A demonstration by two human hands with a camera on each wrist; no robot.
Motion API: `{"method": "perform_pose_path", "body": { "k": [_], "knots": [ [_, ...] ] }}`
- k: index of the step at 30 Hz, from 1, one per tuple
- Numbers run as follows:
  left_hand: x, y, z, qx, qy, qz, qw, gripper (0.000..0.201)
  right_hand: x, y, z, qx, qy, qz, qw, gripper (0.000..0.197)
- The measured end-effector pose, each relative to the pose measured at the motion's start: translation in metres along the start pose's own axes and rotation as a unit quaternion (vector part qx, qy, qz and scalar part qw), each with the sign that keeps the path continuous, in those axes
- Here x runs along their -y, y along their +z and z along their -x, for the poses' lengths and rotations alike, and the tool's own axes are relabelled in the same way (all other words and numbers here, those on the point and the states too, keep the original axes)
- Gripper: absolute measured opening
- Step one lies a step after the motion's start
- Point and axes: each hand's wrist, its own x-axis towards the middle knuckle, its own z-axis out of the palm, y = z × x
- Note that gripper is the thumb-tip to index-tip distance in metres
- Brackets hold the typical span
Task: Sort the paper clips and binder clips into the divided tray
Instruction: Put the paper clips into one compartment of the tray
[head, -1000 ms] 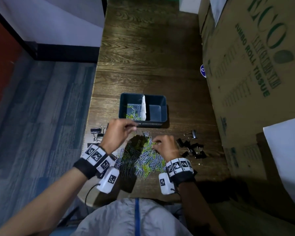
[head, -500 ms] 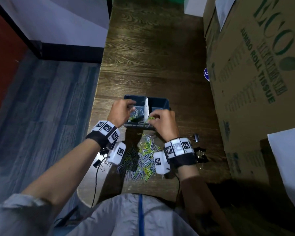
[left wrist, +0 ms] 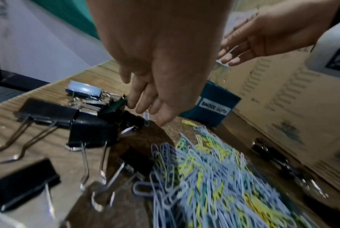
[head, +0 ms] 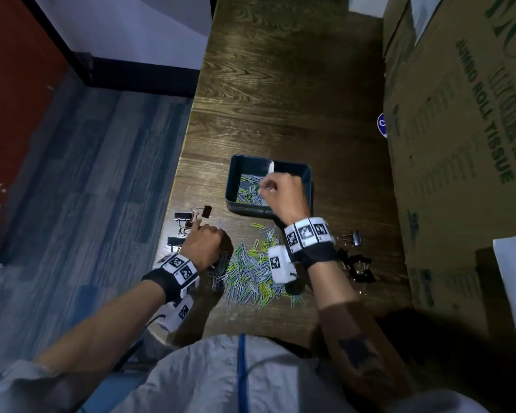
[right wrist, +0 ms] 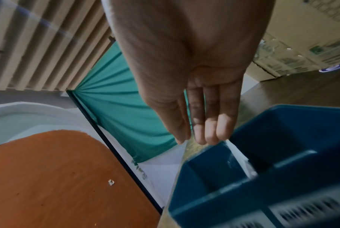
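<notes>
A dark blue divided tray [head: 228,186] stands on the wooden table, split by a white divider [head: 271,167]. Its left compartment holds pale and yellow-green paper clips [head: 248,192]. My right hand [head: 265,186] hovers over the divider with straight fingers [right wrist: 200,135] and holds nothing. It hides most of the right compartment. A loose heap of paper clips [head: 251,269] lies in front of the tray. My left hand [head: 212,229] is low at the heap's left edge and pinches one pale paper clip [left wrist: 147,119]. Black binder clips [head: 188,217] lie just beyond its fingertips.
More black binder clips [head: 356,266] lie right of the heap, with a single one [head: 353,237] behind them. Tall cardboard boxes [head: 459,144] wall the table's right side. The table's left edge [head: 179,162] drops to the floor close to the left binder clips.
Both hands were at the tray half a second ago. My left hand has come back down to the table by the left binder clips. My right hand stays over the tray, fingers now straight.
</notes>
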Motion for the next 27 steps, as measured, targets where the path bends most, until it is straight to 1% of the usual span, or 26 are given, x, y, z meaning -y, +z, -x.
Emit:
{"method": "perform_pose_path", "body": {
  "k": [2,4,6,8,10,12,14,15,17,18,20,22,24,26,27],
  "knots": [
    [-0.011,0.012,0.0,0.03,-0.008,-0.061,0.998,0.048,-0.016,0.016,0.019,0.019,0.008,0.008,1.0,0.009],
    [-0.023,0.02,0.001,0.044,-0.012,-0.102,0.994,0.06,-0.033,0.035,0.039,0.059,0.035,0.028,0.997,0.012],
    [-0.034,0.028,0.004,0.055,0.0,-0.114,0.992,0.068,-0.047,0.053,0.056,0.091,0.047,0.07,0.992,0.024],
    [-0.043,0.035,0.007,0.063,0.029,-0.116,0.991,0.071,-0.056,0.068,0.065,0.129,0.029,0.112,0.985,0.041],
    [-0.05,0.038,0.012,0.053,0.052,-0.105,0.992,0.066,-0.06,0.079,0.067,0.162,0.008,0.135,0.978,0.052],
    [-0.051,0.033,0.013,0.031,0.039,-0.066,0.997,0.06,-0.063,0.088,0.066,0.178,0.009,0.152,0.972,0.058],
    [-0.049,0.027,0.01,0.038,0.007,-0.039,0.998,0.069,-0.067,0.095,0.065,0.19,0.01,0.176,0.966,0.063],
    [-0.047,0.024,0.007,0.054,-0.008,-0.033,0.998,0.075,-0.068,0.097,0.066,0.2,0.006,0.191,0.961,0.064],
    [-0.045,0.021,0.003,0.087,-0.02,-0.027,0.996,0.076,-0.071,0.099,0.069,0.212,-0.012,0.22,0.952,0.063],
    [-0.045,0.023,0.002,0.1,-0.013,-0.026,0.995,0.074,-0.073,0.1,0.072,0.214,-0.021,0.228,0.95,0.062],
    [-0.049,0.028,0.007,0.109,0.023,-0.021,0.994,0.073,-0.078,0.099,0.079,0.215,-0.036,0.234,0.948,0.061],
    [-0.054,0.035,0.017,0.111,0.065,-0.017,0.992,0.077,-0.083,0.095,0.087,0.221,-0.053,0.238,0.944,0.06],
    [-0.058,0.04,0.029,0.098,0.094,0.002,0.991,0.081,-0.086,0.092,0.095,0.22,-0.077,0.228,0.945,0.056],
    [-0.06,0.041,0.04,0.078,0.118,0.009,0.99,0.085,-0.089,0.091,0.099,0.197,-0.089,0.202,0.955,0.049],
    [-0.059,0.041,0.046,0.065,0.128,0.009,0.99,0.084,-0.09,0.089,0.1,0.182,-0.08,0.188,0.962,0.048]
  ]
}}
